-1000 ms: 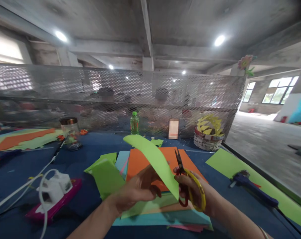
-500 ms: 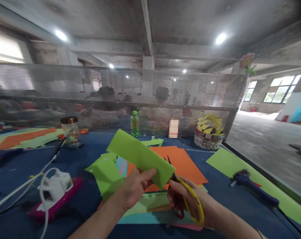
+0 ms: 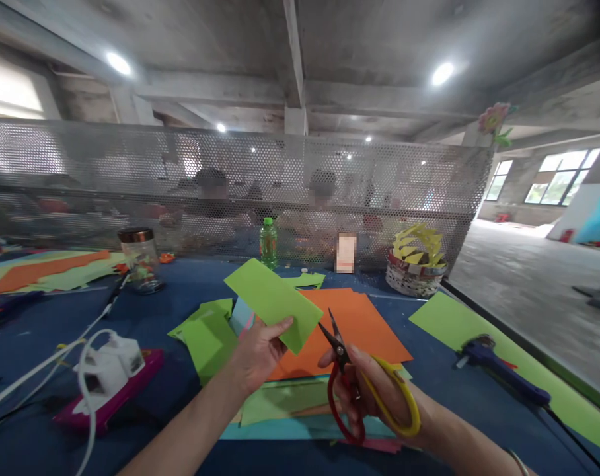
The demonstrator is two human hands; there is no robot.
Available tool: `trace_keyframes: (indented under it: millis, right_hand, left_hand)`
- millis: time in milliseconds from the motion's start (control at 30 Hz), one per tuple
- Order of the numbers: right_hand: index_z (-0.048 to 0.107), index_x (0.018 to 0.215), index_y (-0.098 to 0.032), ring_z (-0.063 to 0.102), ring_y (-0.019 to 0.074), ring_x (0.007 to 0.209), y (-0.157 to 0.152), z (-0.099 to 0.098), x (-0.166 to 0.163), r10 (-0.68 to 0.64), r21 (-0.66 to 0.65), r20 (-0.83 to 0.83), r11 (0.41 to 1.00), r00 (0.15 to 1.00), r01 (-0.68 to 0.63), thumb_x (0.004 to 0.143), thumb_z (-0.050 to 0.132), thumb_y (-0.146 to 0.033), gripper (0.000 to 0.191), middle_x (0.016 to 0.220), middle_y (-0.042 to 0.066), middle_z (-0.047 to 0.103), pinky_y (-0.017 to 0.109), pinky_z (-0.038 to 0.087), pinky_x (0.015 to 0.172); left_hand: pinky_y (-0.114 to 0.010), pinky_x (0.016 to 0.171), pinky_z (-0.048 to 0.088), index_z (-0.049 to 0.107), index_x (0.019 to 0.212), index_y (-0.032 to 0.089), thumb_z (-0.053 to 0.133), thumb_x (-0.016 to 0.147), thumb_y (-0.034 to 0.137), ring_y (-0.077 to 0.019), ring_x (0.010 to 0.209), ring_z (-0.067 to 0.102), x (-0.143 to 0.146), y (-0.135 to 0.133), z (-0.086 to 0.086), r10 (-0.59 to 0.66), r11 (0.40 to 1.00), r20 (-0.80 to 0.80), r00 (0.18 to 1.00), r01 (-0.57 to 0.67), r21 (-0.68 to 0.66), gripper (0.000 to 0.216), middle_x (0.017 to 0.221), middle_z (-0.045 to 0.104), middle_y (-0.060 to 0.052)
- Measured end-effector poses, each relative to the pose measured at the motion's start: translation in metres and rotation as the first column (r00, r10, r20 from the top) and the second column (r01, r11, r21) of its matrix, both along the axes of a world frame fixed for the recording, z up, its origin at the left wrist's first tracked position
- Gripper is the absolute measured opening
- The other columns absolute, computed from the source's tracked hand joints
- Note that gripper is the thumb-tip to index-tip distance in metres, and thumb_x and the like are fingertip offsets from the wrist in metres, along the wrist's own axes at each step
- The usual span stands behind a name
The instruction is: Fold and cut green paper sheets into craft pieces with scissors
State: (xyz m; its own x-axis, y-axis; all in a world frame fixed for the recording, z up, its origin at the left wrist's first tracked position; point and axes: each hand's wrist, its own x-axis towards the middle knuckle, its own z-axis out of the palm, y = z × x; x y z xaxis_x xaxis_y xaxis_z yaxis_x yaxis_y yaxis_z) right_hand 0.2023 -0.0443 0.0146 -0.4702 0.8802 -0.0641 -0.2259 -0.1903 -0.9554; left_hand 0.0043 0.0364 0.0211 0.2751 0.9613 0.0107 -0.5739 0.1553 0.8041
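A folded-looking piece of bright green paper (image 3: 275,301) is pinched in my left hand (image 3: 263,350), its long side slanting down to the right. My right hand (image 3: 367,383) grips scissors (image 3: 340,354) with one red and one yellow handle loop. Their blades are parted and point up and left, the tips just beside the right end of the green paper. Beneath both hands lies a stack of coloured sheets, with orange paper (image 3: 364,324) on top and pale green and blue edges showing below. More green paper (image 3: 208,344) lies to the left.
On the blue table stand a pink power strip (image 3: 131,383) with white plugs, a lidded jar (image 3: 140,261), a green bottle (image 3: 268,244) and a basket (image 3: 413,277) of yellow paper strips. A glue gun (image 3: 503,373) rests at right. A perforated metal screen (image 3: 260,155) runs behind.
The scissors have come away from the green paper, and their blades have spread. My left hand has shifted the paper slightly left.
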Motion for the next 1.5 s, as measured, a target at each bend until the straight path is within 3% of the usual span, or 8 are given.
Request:
trace_keyframes:
  millis: [167, 267, 333, 400, 567, 700, 967, 1500]
  right_hand:
    - [0.050, 0.116, -0.018, 0.047, 0.0104, 0.039, 0.011, 0.008, 0.017, -0.164, 0.205, 0.365, 0.974, 0.917, 0.092, 0.092, 0.041, -0.057, 0.046, 0.059, -0.005, 0.052, 0.022, 0.037, 0.040]
    - [0.054, 0.113, -0.022, 0.055, 0.0135, 0.052, 0.024, 0.007, 0.033, -0.478, 0.553, 0.737, 0.833, 0.478, -0.019, 0.088, 0.052, -0.040, 0.030, 0.067, -0.002, 0.059, 0.023, 0.037, 0.048]
    - [0.059, 0.111, -0.024, 0.061, 0.0173, 0.065, 0.028, 0.005, 0.041, -0.587, 0.619, 0.785, 0.759, 0.199, -0.202, 0.084, 0.053, -0.025, 0.028, 0.074, 0.001, 0.065, 0.025, 0.037, 0.054]
    - [0.064, 0.109, -0.024, 0.065, 0.0211, 0.072, 0.030, 0.004, 0.045, -0.597, 0.597, 0.796, 0.746, 0.100, -0.295, 0.079, 0.055, -0.020, 0.032, 0.081, 0.005, 0.068, 0.027, 0.037, 0.057]
    - [0.070, 0.102, -0.028, 0.066, 0.0276, 0.082, 0.058, 0.016, 0.059, -0.647, 0.574, 0.762, 0.687, -0.015, -0.445, 0.078, 0.065, -0.047, 0.030, 0.086, 0.006, 0.070, 0.031, 0.044, 0.062]
    - [0.058, 0.120, -0.017, 0.060, 0.0265, 0.104, 0.129, 0.025, 0.081, -0.765, 0.665, 0.638, 0.607, -0.091, -0.436, 0.098, 0.042, -0.037, 0.033, 0.106, 0.011, 0.066, 0.039, 0.049, 0.081]
    - [0.056, 0.121, -0.017, 0.061, 0.0229, 0.102, 0.243, -0.006, 0.117, -0.844, 0.656, 0.501, 0.513, -0.188, -0.553, 0.093, 0.057, -0.030, 0.031, 0.122, 0.009, 0.058, 0.043, 0.053, 0.085]
    - [0.056, 0.121, -0.016, 0.061, 0.0230, 0.102, 0.290, -0.033, 0.152, -0.898, 0.629, 0.364, 0.434, -0.249, -0.646, 0.093, 0.058, -0.030, 0.031, 0.122, 0.009, 0.058, 0.043, 0.053, 0.084]
  left_hand:
    - [-0.033, 0.083, 0.056, 0.064, 0.114, 0.014, 0.071, 0.075, 0.008, -0.0235, 0.092, 0.070, 0.001, 0.002, 0.000, 0.018, 1.000, 0.013, 1.000, -0.018, -0.021, 0.040, 0.097, 0.075, -0.010]
    - [-0.032, 0.079, 0.057, 0.063, 0.116, 0.016, 0.072, 0.074, 0.007, -0.0248, 0.095, 0.070, 0.001, 0.002, 0.000, 0.060, 0.997, 0.018, 0.998, -0.059, -0.046, 0.044, 0.100, 0.074, -0.010]
    - [-0.031, 0.077, 0.057, 0.062, 0.118, 0.017, 0.074, 0.072, 0.006, -0.0251, 0.094, 0.070, 0.000, 0.001, 0.001, 0.071, 0.996, 0.017, 0.997, -0.070, -0.063, 0.048, 0.102, 0.074, -0.010]
    - [-0.032, 0.076, 0.057, 0.062, 0.118, 0.017, 0.075, 0.071, 0.007, -0.0253, 0.094, 0.070, 0.000, 0.000, 0.002, 0.069, 0.995, 0.014, 0.997, -0.068, -0.071, 0.050, 0.104, 0.073, -0.010]
    - [-0.032, 0.081, 0.056, 0.066, 0.111, 0.014, 0.076, 0.072, 0.013, -0.0241, 0.095, 0.069, -0.001, 0.000, 0.002, 0.025, 0.999, -0.004, 1.000, -0.025, -0.034, 0.040, 0.095, 0.075, -0.010]
    - [-0.034, 0.085, 0.054, 0.063, 0.116, 0.016, 0.077, 0.073, 0.016, -0.0258, 0.102, 0.067, -0.002, -0.001, 0.003, 0.008, 0.999, -0.020, 1.000, -0.009, -0.044, 0.046, 0.104, 0.073, -0.009]
    - [-0.035, 0.084, 0.053, 0.055, 0.128, 0.020, 0.074, 0.077, 0.021, -0.0274, 0.104, 0.065, -0.003, 0.001, -0.003, -0.059, 0.997, -0.060, 0.996, 0.056, -0.046, 0.055, 0.113, 0.070, -0.009]
    - [-0.035, 0.086, 0.052, 0.047, 0.137, 0.024, 0.072, 0.080, 0.024, -0.0290, 0.112, 0.061, -0.007, 0.000, 0.000, -0.081, 0.995, -0.094, 0.992, 0.075, -0.069, 0.063, 0.120, 0.067, -0.009]
